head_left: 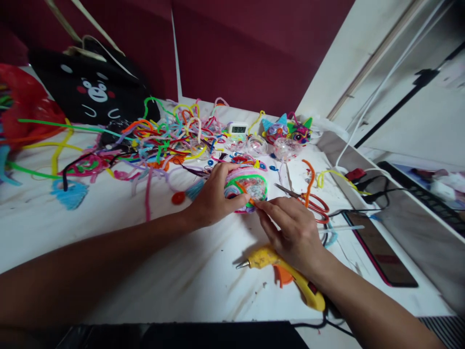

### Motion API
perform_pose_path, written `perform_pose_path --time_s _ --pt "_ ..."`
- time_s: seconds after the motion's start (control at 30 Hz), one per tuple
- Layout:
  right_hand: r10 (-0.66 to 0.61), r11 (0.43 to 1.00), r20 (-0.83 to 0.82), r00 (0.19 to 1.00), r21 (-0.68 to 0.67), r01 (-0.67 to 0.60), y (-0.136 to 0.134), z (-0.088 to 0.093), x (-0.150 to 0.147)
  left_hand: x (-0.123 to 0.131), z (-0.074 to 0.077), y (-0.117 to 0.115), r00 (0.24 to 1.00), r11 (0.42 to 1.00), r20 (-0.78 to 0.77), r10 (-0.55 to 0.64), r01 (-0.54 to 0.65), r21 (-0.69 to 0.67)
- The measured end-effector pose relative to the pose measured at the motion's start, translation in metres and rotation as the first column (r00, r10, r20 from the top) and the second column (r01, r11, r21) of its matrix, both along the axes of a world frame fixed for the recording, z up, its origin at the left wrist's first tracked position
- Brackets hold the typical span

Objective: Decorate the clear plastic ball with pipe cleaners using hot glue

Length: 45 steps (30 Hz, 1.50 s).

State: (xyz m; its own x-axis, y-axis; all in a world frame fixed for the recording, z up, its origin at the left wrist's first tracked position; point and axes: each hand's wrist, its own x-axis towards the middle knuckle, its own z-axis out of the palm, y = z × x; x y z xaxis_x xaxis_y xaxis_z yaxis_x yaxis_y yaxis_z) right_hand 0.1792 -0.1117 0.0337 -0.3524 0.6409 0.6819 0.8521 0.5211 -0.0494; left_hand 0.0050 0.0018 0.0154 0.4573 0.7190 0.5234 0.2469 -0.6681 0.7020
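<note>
A round clear ball (pixel 254 186), partly wrapped in bands of coloured pipe cleaner, sits on the white table in front of me. My left hand (pixel 217 196) is closed around its left side, with the thumb pressing on the front. An orange pipe cleaner (pixel 241 187) lies across the ball's face. Its lower end is pinched between the fingertips of my right hand (pixel 290 225), beside the ball. Just below the right hand lies a yellow glue gun (pixel 267 256), nozzle to the left. Scissors with orange handles (pixel 316 206) rest beyond that hand.
Loose pipe cleaners (pixel 174 128) are heaped at the back left, before a black bag (pixel 94 92). A small digital clock (pixel 238 129), clear plastic shells (pixel 286 148) and two decorated figures (pixel 276 130) stand behind the ball. A phone (pixel 381 252) and cables lie at right.
</note>
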Motion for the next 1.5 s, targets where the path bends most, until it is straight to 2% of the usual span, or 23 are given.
perform_pose_path --time_s 0.2,0.57,0.97,1.5 --pt "0.012 1.000 -0.021 1.000 0.006 -0.012 0.006 -0.002 0.002 0.002 0.005 0.001 1.000 0.989 -0.001 0.000 0.000 -0.145" --pt "0.035 0.999 -0.037 0.999 0.031 -0.034 0.011 -0.004 0.005 0.002 0.013 0.010 0.998 0.962 -0.035 -0.047 0.035 -0.272" --pt "0.028 0.999 -0.007 1.000 0.020 -0.027 0.018 -0.004 0.008 0.002 0.021 0.010 0.997 0.946 -0.059 -0.054 0.032 -0.321" --pt "0.038 0.999 0.011 0.999 0.007 -0.039 0.021 -0.001 0.007 0.000 0.011 0.016 0.996 0.961 -0.017 -0.093 0.085 -0.263"
